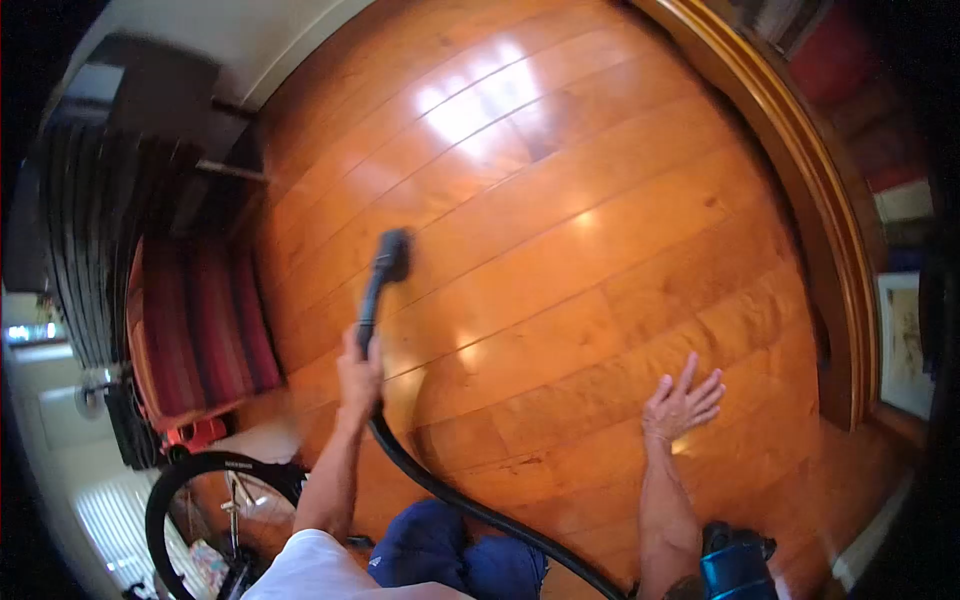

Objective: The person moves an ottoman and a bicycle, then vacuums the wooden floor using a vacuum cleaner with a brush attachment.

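My left hand (360,380) is wrapped round the black handle of a vacuum cleaner hose. A dark brush head (396,255) at the wand's far end is over the wooden floor (580,270); whether it touches the boards I cannot tell. From that hand the black hose (450,495) curves past my knees toward the lower right. My right hand (684,404) is held out over the floor with fingers spread, holding nothing. Near my right forearm stands a blue and black vacuum cleaner body (735,565), partly cut off by the frame's edge.
At the left is a red and dark striped seat (205,330). A bicycle wheel (160,510) stands at the lower left. Along the right runs a wooden furniture edge (850,290), with a framed picture (908,340) beyond it. A pale wall (290,60) borders the floor.
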Demonstrator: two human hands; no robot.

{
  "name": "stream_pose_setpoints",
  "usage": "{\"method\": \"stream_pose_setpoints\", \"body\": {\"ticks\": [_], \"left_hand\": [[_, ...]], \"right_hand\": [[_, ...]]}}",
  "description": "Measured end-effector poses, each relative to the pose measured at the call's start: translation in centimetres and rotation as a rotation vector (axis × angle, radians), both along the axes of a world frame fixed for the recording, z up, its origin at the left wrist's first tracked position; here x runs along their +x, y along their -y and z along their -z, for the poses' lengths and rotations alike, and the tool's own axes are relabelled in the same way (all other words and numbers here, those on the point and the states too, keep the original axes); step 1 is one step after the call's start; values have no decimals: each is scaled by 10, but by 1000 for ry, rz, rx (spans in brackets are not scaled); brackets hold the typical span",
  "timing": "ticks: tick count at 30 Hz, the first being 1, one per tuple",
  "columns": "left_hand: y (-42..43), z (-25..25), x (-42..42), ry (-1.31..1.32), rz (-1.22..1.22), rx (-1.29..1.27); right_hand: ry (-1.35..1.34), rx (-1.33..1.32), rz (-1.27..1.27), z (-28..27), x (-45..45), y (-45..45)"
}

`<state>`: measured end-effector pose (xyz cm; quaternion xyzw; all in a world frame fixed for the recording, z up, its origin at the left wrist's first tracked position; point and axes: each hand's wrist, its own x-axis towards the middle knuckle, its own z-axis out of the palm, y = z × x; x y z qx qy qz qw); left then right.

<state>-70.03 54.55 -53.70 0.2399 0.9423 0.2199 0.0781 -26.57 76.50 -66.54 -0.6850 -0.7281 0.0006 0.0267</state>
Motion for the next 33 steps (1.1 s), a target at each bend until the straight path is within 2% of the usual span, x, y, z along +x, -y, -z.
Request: {"method": "stream_pose_setpoints", "body": {"ticks": [3,5,8,9,10,12,14,15,16,19,21,23,25,27,28,31,33], "left_hand": [[124,10,-96,-35,-434,145],[210,44,-160,-61,-753,151],[173,37,-167,-2,-792,231],[152,48,-176,-23,-790,276],[137,66,-195,15,-680,347],[30,44,-189,29,-485,352],[-65,55,-203,26,-229,422],[-124,42,-187,143,-191,448],[-178,37,-177,145,-118,438],[-322,31,-111,265,29,416],[-392,51,-60,295,258,465],[-449,48,16,290,376,379],[-481,32,90,372,559,324],[-506,58,144,243,754,380],[-501,54,173,283,846,365],[-429,44,250,388,1089,307],[-353,17,287,458,1265,105]], "right_hand": [[21,-23,17,-5,-6,1],[40,4,8,-2,-7,2],[74,-19,13,-3,-9,4],[72,-24,12,-2,-8,6],[68,-20,12,0,-7,3],[68,-27,11,-4,-9,1],[67,-45,23,-5,-10,2],[61,-45,6,-4,-10,2],[62,-41,2,-4,-8,2],[30,-57,-13,-6,-5,-1],[20,-77,9,-11,-4,-4],[-9,-96,25,-13,-4,-5],[-44,-93,-3,-17,-5,-6],[-85,-122,41,-23,-6,-7],[-111,-144,36,-24,-5,-8],[-161,-225,51,-25,-4,-9],[-176,-237,64,-19,1,-2]]}}
